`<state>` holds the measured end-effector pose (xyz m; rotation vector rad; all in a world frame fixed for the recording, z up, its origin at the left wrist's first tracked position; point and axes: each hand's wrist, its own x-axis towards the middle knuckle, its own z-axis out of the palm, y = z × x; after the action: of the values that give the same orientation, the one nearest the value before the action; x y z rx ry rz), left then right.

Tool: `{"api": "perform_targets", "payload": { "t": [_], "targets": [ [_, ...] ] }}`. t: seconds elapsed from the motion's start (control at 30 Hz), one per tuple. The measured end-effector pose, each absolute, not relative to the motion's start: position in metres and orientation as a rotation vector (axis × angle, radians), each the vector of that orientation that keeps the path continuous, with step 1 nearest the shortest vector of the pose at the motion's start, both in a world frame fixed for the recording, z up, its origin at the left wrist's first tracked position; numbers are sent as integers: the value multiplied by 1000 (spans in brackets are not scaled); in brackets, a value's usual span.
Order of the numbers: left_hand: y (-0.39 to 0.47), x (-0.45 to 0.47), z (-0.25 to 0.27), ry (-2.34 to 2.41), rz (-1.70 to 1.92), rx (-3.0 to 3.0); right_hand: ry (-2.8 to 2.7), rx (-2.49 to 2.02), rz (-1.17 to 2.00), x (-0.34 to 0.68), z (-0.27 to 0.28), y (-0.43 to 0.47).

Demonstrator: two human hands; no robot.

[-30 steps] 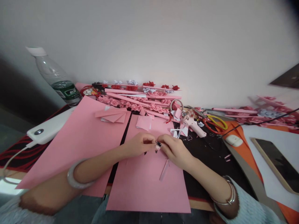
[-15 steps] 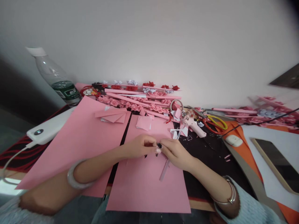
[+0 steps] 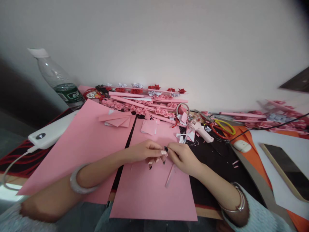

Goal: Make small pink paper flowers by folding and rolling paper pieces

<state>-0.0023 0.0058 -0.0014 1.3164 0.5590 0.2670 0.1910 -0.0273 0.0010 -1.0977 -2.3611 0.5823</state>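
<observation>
My left hand (image 3: 147, 151) and my right hand (image 3: 184, 158) meet above a pink paper sheet (image 3: 154, 199). Their thumbs and forefingers are pinched together at a small pale pink piece of paper (image 3: 166, 154). Most of that piece is hidden by the fingers, so its shape cannot be made out. Both hands are closed, with dark polish on some nails. Below my right hand a narrow translucent strip (image 3: 170, 175) lies on the sheet. Small pink paper squares (image 3: 149, 127) sit just beyond my left hand.
A bottle (image 3: 65, 83) and a white power bank (image 3: 50, 130) stand left. Paper-flower stems (image 3: 135, 101) line the wall. A pink glue gun (image 3: 200, 129), scissors (image 3: 222, 129), a tape roll (image 3: 182, 109), a white case (image 3: 242, 145) and a phone (image 3: 285, 167) lie right.
My left fingers have shifted slightly to the right over the small paper piece, covering more of it. My right hand has hardly moved.
</observation>
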Motion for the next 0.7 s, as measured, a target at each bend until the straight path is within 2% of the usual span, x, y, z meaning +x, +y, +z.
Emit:
{"api": "perform_targets", "payload": {
  "t": [0.17,0.3,0.7],
  "targets": [
    [7,-5,-5,479,124,967,-2378,-1112,461,193,1,-28],
    [8,-5,-4,482,169,833,-2382,-1111,420,193,1,-29],
    [6,-2,-5,589,218,1019,-2444,-1058,525,191,1,-31]
  ]
}}
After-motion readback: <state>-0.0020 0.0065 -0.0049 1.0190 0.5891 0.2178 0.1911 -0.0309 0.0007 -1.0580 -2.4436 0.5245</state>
